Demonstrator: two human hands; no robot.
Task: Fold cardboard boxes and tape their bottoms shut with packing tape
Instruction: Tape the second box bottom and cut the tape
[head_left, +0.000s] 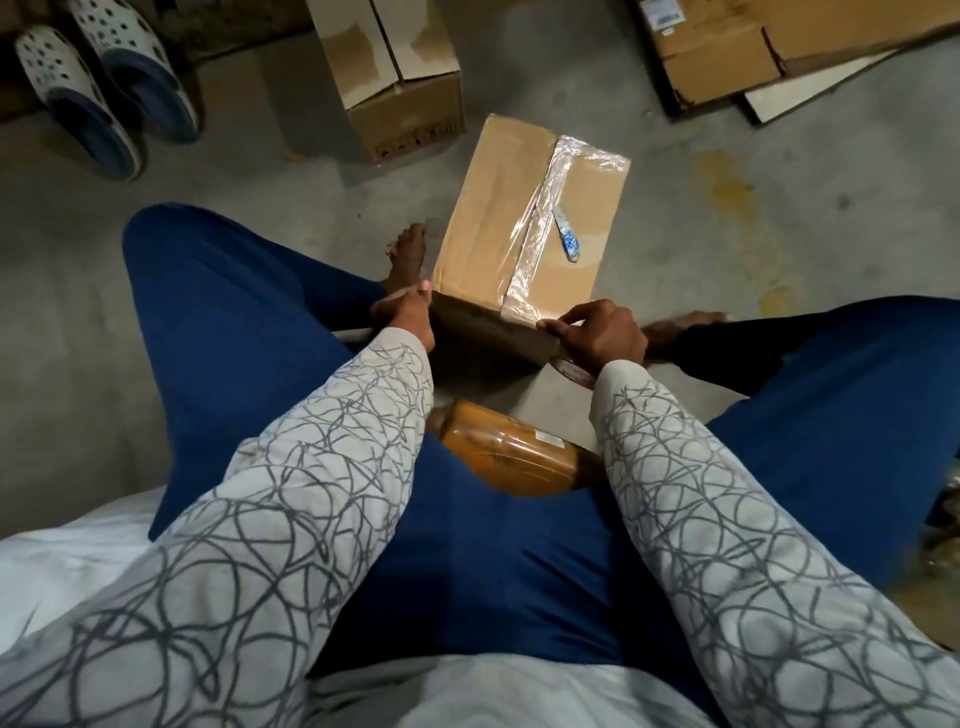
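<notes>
Left hand (402, 312) steadies the brown cardboard box (519, 228); right hand (602, 332), grip closed on the clear tape strip (540, 228), should press it flat over the edge.

The cardboard box (498, 218) is tan with a glossy clear tape strip (545, 218), and a blue-and-white knife (567, 240) lies on it. The sleeves (322, 467) are pale grey with dark scribbled loops, the trousers (249, 322) deep blue. The clogs (104, 83) are white with dark dots and navy soles on a grey floor (727, 249).
</notes>
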